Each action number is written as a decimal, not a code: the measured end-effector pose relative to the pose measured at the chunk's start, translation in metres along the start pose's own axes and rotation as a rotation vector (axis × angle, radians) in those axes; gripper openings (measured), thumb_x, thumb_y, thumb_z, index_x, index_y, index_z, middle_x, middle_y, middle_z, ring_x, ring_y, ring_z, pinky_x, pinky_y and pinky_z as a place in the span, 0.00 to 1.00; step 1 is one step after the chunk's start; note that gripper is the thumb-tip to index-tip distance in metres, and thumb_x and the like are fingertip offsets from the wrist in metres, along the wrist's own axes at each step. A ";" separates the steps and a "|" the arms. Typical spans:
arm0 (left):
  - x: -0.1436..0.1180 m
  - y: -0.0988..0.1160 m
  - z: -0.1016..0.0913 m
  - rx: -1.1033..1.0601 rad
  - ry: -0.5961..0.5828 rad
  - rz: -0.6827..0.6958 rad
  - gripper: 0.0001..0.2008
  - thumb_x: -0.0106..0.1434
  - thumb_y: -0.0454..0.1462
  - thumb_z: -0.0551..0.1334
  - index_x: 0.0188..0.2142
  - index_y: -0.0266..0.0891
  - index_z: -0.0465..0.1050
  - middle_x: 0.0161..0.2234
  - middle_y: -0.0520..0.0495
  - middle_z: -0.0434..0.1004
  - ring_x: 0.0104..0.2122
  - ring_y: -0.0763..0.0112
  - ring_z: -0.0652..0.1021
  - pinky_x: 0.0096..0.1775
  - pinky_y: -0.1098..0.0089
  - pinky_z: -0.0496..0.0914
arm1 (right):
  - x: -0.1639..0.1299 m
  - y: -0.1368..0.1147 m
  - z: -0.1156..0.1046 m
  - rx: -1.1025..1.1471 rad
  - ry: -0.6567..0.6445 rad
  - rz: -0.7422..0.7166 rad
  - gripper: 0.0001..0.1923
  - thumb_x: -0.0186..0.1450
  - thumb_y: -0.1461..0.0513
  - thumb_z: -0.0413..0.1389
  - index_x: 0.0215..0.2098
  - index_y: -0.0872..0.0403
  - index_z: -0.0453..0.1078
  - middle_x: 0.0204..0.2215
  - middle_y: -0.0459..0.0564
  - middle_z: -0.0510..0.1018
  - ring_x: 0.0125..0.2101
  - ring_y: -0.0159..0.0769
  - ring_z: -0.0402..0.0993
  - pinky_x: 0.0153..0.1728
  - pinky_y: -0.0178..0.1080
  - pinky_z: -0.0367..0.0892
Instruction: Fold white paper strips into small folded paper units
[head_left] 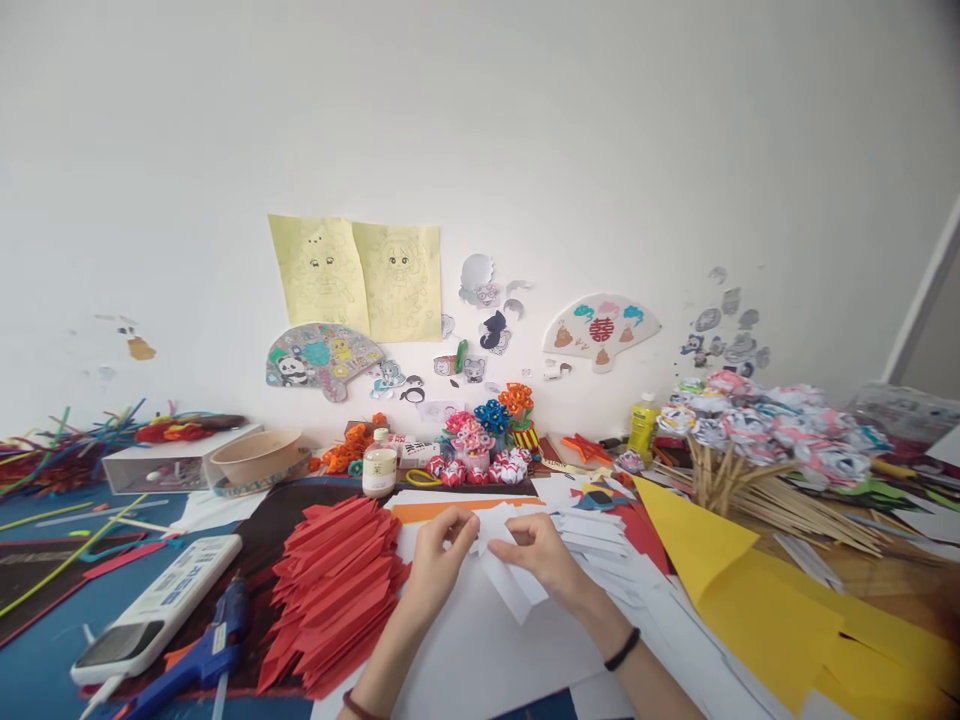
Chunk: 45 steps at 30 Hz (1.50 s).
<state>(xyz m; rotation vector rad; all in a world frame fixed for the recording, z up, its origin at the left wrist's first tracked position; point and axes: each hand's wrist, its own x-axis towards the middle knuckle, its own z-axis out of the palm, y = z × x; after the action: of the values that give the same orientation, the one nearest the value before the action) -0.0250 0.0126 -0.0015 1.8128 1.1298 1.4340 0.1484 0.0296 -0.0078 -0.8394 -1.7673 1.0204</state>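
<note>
Both of my hands meet over white sheets at the middle of the table, on a folded piece of white paper (511, 588). My left hand (444, 552) pinches its upper left edge between thumb and fingertips. On the other side, my right hand (541, 552) grips the same paper, thumb on top and fingers behind. The paper's creased lower end hangs down toward me. A heap of pleated red paper strips (337, 590) lies left of my left hand. Beyond my right hand are stacked white paper strips (596, 545).
A blue glue gun (214, 650) and a white power strip (161, 605) lie at left. A small bottle (379, 468) stands behind the red strips. Yellow sheets (780, 610) spread at right, before paper flowers (750, 420) on sticks. Pipe-cleaner flowers (472, 440) stand by the wall.
</note>
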 end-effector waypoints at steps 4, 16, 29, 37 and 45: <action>-0.001 0.003 0.000 0.086 -0.029 0.009 0.18 0.64 0.47 0.53 0.24 0.37 0.67 0.23 0.51 0.68 0.25 0.72 0.67 0.28 0.74 0.60 | 0.000 0.000 -0.001 0.032 0.005 0.017 0.29 0.56 0.51 0.60 0.17 0.52 0.43 0.19 0.39 0.43 0.21 0.26 0.39 0.21 0.35 0.37; -0.006 0.003 0.004 0.179 -0.047 0.076 0.18 0.65 0.47 0.51 0.23 0.39 0.61 0.21 0.53 0.62 0.23 0.73 0.62 0.27 0.73 0.56 | 0.002 0.000 -0.002 0.098 0.011 0.037 0.30 0.52 0.49 0.62 0.14 0.52 0.45 0.18 0.38 0.44 0.20 0.26 0.40 0.21 0.34 0.38; -0.006 0.003 0.005 0.174 -0.082 0.073 0.17 0.65 0.45 0.51 0.24 0.39 0.64 0.22 0.52 0.65 0.23 0.72 0.64 0.27 0.73 0.57 | 0.001 -0.006 -0.004 0.153 0.021 0.055 0.26 0.51 0.47 0.63 0.14 0.54 0.54 0.16 0.38 0.49 0.19 0.25 0.44 0.19 0.33 0.43; -0.001 -0.002 0.005 -0.131 -0.012 -0.067 0.14 0.60 0.48 0.58 0.31 0.38 0.67 0.22 0.53 0.70 0.21 0.75 0.68 0.24 0.75 0.60 | 0.000 -0.006 -0.012 0.159 0.102 0.086 0.17 0.50 0.53 0.65 0.35 0.55 0.75 0.32 0.49 0.75 0.30 0.37 0.69 0.28 0.35 0.64; -0.004 0.004 0.015 -0.498 0.026 -0.249 0.15 0.56 0.47 0.62 0.31 0.40 0.61 0.25 0.50 0.76 0.24 0.71 0.76 0.26 0.72 0.67 | 0.003 0.005 0.001 0.384 0.161 0.205 0.23 0.52 0.50 0.64 0.37 0.59 0.72 0.27 0.50 0.76 0.24 0.34 0.71 0.25 0.36 0.66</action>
<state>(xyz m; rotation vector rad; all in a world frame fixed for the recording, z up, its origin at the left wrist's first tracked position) -0.0095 0.0078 -0.0044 1.2655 0.8730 1.4337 0.1472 0.0339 -0.0110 -0.8406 -1.3119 1.3350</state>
